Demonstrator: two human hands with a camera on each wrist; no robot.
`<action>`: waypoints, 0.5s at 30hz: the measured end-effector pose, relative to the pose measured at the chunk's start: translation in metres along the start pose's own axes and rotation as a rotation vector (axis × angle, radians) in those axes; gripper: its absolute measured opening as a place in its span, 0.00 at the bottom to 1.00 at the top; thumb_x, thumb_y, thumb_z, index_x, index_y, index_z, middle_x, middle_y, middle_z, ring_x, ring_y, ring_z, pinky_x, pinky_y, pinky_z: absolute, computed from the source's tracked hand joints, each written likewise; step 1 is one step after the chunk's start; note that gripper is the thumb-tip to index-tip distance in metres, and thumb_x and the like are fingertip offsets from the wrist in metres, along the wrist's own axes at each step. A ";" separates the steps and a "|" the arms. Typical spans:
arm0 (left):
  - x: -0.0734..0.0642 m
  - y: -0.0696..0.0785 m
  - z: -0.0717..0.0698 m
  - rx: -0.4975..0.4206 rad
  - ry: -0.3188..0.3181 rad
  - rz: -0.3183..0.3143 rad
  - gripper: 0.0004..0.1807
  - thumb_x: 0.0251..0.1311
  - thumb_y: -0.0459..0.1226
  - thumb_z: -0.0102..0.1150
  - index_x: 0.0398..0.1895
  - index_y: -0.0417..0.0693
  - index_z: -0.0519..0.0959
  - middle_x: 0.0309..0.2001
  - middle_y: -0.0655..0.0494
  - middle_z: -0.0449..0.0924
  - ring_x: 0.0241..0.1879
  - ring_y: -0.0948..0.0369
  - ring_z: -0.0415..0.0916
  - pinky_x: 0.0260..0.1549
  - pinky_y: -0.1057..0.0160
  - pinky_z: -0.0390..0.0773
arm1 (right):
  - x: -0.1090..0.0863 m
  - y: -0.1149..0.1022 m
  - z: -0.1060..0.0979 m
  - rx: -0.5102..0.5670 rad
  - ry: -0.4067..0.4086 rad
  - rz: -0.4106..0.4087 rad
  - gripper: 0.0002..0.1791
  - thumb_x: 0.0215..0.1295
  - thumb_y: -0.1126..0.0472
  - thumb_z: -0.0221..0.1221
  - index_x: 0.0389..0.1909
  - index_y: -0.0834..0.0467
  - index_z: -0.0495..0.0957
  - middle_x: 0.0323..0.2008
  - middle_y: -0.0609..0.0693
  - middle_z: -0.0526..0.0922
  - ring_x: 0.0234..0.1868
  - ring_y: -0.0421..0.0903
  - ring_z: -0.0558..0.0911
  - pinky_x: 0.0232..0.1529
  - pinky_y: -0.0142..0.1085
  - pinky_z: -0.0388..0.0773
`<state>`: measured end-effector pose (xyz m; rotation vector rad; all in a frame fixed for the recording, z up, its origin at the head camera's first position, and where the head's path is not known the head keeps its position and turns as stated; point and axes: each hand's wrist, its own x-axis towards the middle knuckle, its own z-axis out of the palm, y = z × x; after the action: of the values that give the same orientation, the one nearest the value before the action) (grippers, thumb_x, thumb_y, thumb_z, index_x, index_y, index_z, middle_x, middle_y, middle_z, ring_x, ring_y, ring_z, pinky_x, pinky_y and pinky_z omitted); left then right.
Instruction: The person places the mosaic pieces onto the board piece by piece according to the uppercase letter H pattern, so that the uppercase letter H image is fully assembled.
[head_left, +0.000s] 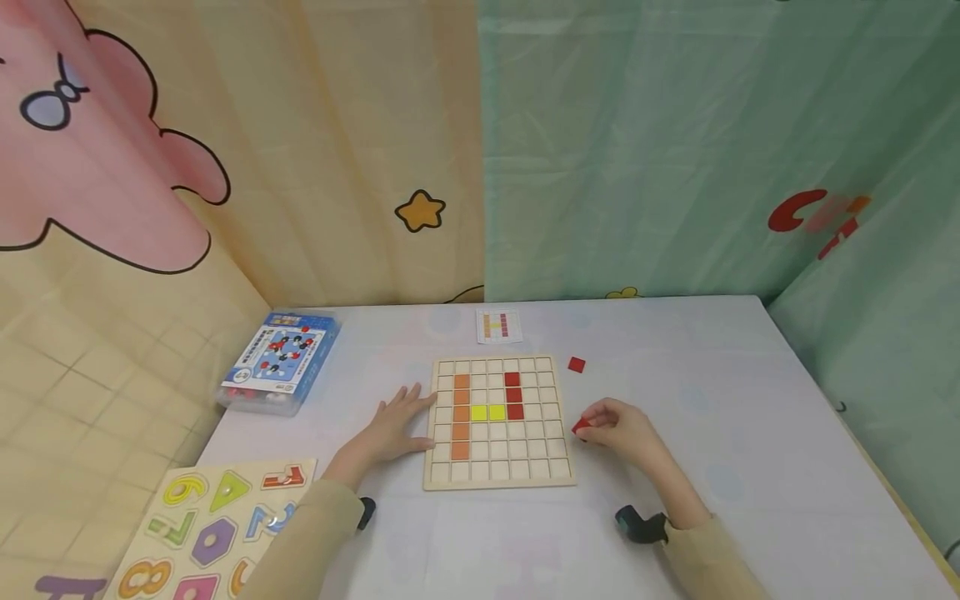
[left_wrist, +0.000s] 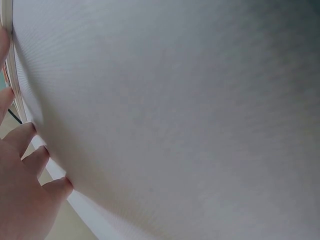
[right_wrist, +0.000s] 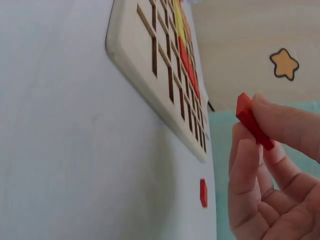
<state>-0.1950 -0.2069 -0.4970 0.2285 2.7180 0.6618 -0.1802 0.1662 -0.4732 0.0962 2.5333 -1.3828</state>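
Note:
A wooden grid board (head_left: 536,471) lies on the table. Orange tiles (head_left: 461,414) fill a column at its left, two yellow tiles (head_left: 488,413) sit in the middle, and three red tiles (head_left: 513,396) stand in a column to the right. My left hand (head_left: 390,427) rests at the board's left edge, fingers spread, thumb and a fingertip touching the frame. Beside the right edge, my right hand (head_left: 622,431) pinches a red square tile (right_wrist: 252,122) between thumb and fingers. Another red tile (head_left: 576,365) lies loose on the table past the board's upper right corner.
A small pattern card (head_left: 498,327) with coloured squares lies behind the board. At the back left is a blue-lidded plastic box (head_left: 281,360). A number and shape puzzle (head_left: 213,525) lies at the front left, partly under the left sleeve. Curtains (head_left: 480,150) hang behind the table.

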 end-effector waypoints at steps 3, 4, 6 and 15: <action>0.000 0.000 -0.001 0.002 0.001 0.002 0.47 0.53 0.49 0.71 0.76 0.54 0.60 0.79 0.43 0.45 0.79 0.43 0.34 0.74 0.35 0.37 | 0.009 -0.015 0.017 0.010 -0.024 -0.018 0.15 0.55 0.60 0.72 0.39 0.62 0.79 0.31 0.51 0.81 0.32 0.44 0.79 0.36 0.33 0.83; 0.000 0.000 -0.002 0.001 0.001 0.002 0.47 0.53 0.49 0.71 0.76 0.54 0.60 0.79 0.43 0.45 0.79 0.43 0.35 0.74 0.35 0.37 | 0.012 -0.019 0.023 0.003 -0.031 -0.027 0.15 0.55 0.60 0.72 0.38 0.62 0.80 0.31 0.51 0.81 0.32 0.43 0.79 0.36 0.32 0.83; -0.001 0.000 -0.001 0.000 -0.001 -0.002 0.47 0.53 0.49 0.71 0.76 0.54 0.60 0.79 0.44 0.44 0.79 0.43 0.34 0.74 0.35 0.37 | 0.018 -0.028 0.032 -0.011 -0.048 -0.050 0.13 0.54 0.60 0.72 0.37 0.61 0.80 0.30 0.50 0.81 0.32 0.43 0.78 0.35 0.31 0.81; -0.001 0.000 0.000 -0.011 -0.006 -0.009 0.47 0.53 0.49 0.71 0.76 0.55 0.60 0.79 0.45 0.44 0.79 0.44 0.33 0.74 0.36 0.36 | 0.036 -0.045 0.059 -0.042 -0.104 -0.094 0.11 0.54 0.62 0.72 0.35 0.59 0.80 0.29 0.50 0.82 0.31 0.43 0.78 0.31 0.29 0.77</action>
<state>-0.1946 -0.2069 -0.4966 0.2152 2.7068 0.6726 -0.2117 0.0905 -0.4762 -0.1009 2.5073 -1.3307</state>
